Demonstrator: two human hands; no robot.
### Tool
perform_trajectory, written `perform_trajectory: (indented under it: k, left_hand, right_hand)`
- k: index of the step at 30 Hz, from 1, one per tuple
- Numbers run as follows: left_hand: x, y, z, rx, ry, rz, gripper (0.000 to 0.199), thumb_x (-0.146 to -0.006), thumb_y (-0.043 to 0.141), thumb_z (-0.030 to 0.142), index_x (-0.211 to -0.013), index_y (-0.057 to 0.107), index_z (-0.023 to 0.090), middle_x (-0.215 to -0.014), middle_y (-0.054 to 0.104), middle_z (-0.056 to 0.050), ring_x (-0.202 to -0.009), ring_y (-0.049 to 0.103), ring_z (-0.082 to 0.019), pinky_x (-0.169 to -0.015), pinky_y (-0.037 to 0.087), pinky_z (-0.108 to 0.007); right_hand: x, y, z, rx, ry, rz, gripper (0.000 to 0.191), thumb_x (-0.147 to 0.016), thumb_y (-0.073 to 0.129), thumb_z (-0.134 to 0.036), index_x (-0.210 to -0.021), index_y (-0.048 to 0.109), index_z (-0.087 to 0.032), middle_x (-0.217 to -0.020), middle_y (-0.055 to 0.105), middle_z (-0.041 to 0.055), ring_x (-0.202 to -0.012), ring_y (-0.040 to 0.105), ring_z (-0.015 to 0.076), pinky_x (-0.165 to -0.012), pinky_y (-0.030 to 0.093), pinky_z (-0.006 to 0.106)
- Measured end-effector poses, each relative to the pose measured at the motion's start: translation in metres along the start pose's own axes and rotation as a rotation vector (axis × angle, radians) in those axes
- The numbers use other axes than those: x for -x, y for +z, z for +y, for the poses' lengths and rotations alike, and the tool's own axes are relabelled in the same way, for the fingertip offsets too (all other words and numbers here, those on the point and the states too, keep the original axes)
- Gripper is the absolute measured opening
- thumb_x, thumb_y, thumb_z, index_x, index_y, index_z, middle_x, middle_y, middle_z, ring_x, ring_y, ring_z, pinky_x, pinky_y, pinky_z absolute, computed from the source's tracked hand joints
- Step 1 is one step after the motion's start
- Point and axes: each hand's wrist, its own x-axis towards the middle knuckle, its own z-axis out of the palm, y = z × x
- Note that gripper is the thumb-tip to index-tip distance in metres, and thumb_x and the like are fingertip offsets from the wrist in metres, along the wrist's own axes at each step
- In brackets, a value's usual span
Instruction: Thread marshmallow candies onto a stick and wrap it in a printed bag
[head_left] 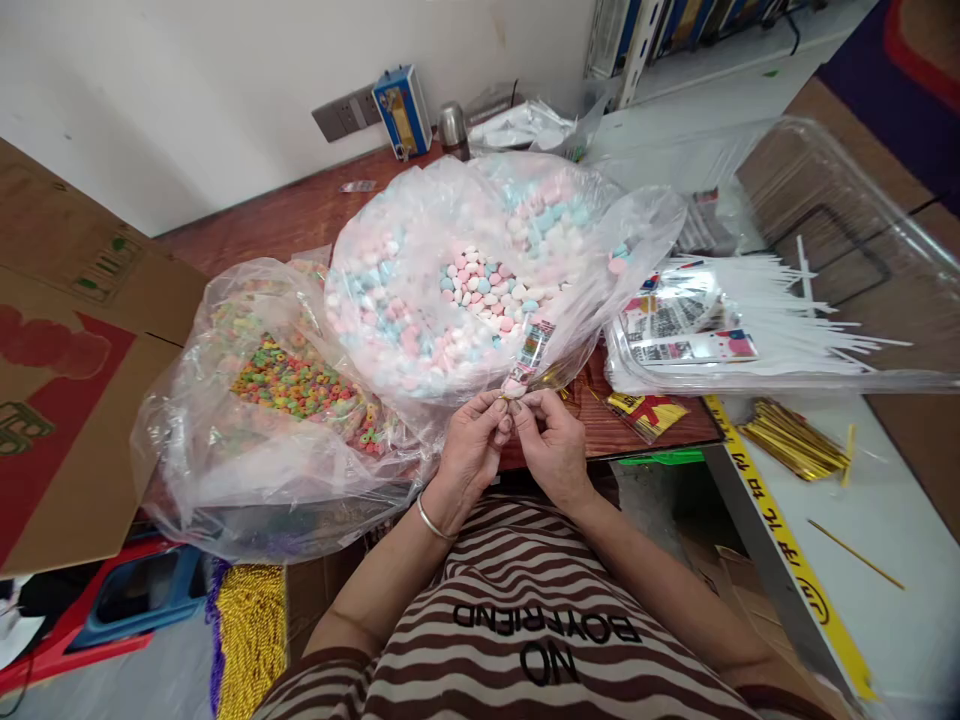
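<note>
My left hand (476, 440) and my right hand (553, 440) meet at the table's front edge, both closed with thumbs and fingertips pinched together. Between them they grip the gathered end of a small printed clear candy bag (532, 348), with pink and white pieces inside near the fingers. A thin gold strip seems to show at the pinch, mostly hidden by the fingertips. Just beyond lies a large open plastic bag (405, 290) full of pink, blue and white candies (487, 290). To its left, another clear bag (217, 470) holds small colourful rings (296, 385).
At right, a clear plastic tray (652, 380) holds white sticks (795, 310) and printed bags (697, 345). Gold twist ties (795, 440) lie on the white table (900, 500); a yellow packet (649, 413) is nearer. A cardboard box (67, 280) stands left.
</note>
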Motion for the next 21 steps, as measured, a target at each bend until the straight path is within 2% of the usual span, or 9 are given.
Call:
perform_trajectory:
  k: [3, 5, 7, 9, 10, 12, 15, 17, 21]
  left_hand:
    - [-0.002, 0.003, 0.004, 0.108, -0.093, -0.035, 0.037, -0.058, 0.093, 0.028, -0.078, 0.067, 0.011, -0.061, 0.051, 0.004, -0.051, 0.039, -0.002, -0.043, 0.027, -0.013]
    - [-0.001, 0.003, 0.005, 0.103, -0.099, -0.047, 0.038, -0.058, 0.093, 0.029, -0.078, 0.066, 0.012, -0.062, 0.052, 0.004, -0.051, 0.038, -0.002, -0.042, 0.025, -0.014]
    - [0.000, 0.000, 0.003, 0.034, -0.059, -0.067, 0.037, -0.063, 0.091, 0.035, -0.081, 0.066, 0.014, -0.061, 0.052, 0.005, -0.049, 0.039, -0.003, -0.042, 0.026, -0.015]
    - [0.002, -0.004, 0.002, -0.175, 0.066, -0.080, 0.032, -0.075, 0.082, 0.041, -0.087, 0.067, 0.016, -0.059, 0.052, 0.005, -0.047, 0.041, -0.005, -0.043, 0.031, -0.017]
    - [0.002, -0.007, 0.001, -0.344, 0.175, -0.079, 0.027, -0.082, 0.076, 0.041, -0.092, 0.068, 0.018, -0.061, 0.056, 0.004, -0.049, 0.046, -0.007, -0.046, 0.037, -0.019]
    - [0.003, -0.012, 0.001, -0.744, 0.457, -0.070, 0.019, -0.092, 0.064, 0.035, -0.102, 0.069, 0.019, -0.074, 0.067, -0.002, -0.063, 0.060, -0.013, -0.060, 0.050, -0.025]
    - [0.003, -0.019, 0.001, -1.190, 0.814, -0.054, 0.023, -0.097, 0.051, 0.023, -0.112, 0.068, 0.018, -0.096, 0.074, -0.010, -0.088, 0.069, -0.019, -0.080, 0.054, -0.031]
    - [0.003, -0.019, 0.001, -1.281, 0.889, -0.029, 0.024, -0.098, 0.047, 0.019, -0.110, 0.067, 0.017, -0.095, 0.074, -0.010, -0.087, 0.070, -0.019, -0.079, 0.054, -0.031]
    - [0.004, -0.012, 0.004, -1.227, 0.807, 0.074, 0.015, -0.098, 0.052, 0.018, -0.096, 0.066, 0.018, -0.081, 0.073, -0.004, -0.072, 0.067, -0.015, -0.068, 0.051, -0.026]
  right_hand:
    - [-0.010, -0.006, 0.000, -0.014, 0.011, 0.032, 0.014, -0.090, 0.065, -0.037, -0.088, 0.061, -0.023, -0.090, 0.070, 0.0048, -0.079, 0.065, 0.0198, -0.072, 0.053, 0.032]
    - [-0.015, -0.011, 0.001, -0.089, 0.047, -0.029, 0.018, -0.088, 0.068, -0.037, -0.097, 0.064, -0.022, -0.097, 0.071, 0.0056, -0.081, 0.065, 0.0194, -0.072, 0.053, 0.032]
    - [-0.017, -0.015, 0.003, -0.127, 0.050, -0.106, 0.016, -0.089, 0.066, -0.037, -0.093, 0.066, -0.022, -0.090, 0.071, 0.0033, -0.078, 0.064, 0.0184, -0.073, 0.051, 0.031]
    - [-0.018, -0.018, 0.004, -0.093, 0.030, -0.118, 0.019, -0.091, 0.063, -0.037, -0.080, 0.064, -0.021, -0.077, 0.067, 0.0008, -0.073, 0.061, 0.0177, -0.072, 0.049, 0.030]
    - [-0.017, -0.019, 0.004, -0.061, 0.022, -0.104, 0.021, -0.091, 0.063, -0.036, -0.076, 0.062, -0.021, -0.074, 0.066, 0.0004, -0.072, 0.060, 0.0176, -0.071, 0.048, 0.030]
    - [-0.016, -0.020, 0.003, 0.011, 0.004, -0.081, 0.021, -0.091, 0.062, -0.035, -0.075, 0.061, -0.022, -0.075, 0.066, 0.0013, -0.072, 0.060, 0.0186, -0.070, 0.046, 0.031]
    - [-0.014, -0.019, -0.002, 0.085, -0.061, -0.076, 0.021, -0.093, 0.060, -0.035, -0.076, 0.060, -0.023, -0.077, 0.066, 0.0027, -0.075, 0.061, 0.0202, -0.072, 0.046, 0.032]
    - [-0.013, -0.018, -0.005, 0.067, -0.091, -0.080, 0.021, -0.095, 0.058, -0.034, -0.076, 0.059, -0.023, -0.077, 0.066, 0.0025, -0.075, 0.060, 0.0199, -0.072, 0.047, 0.032]
    - [-0.010, -0.011, -0.007, -0.002, -0.109, -0.055, 0.017, -0.096, 0.057, -0.029, -0.082, 0.064, -0.023, -0.081, 0.067, 0.0025, -0.077, 0.062, 0.0187, -0.074, 0.048, 0.030]
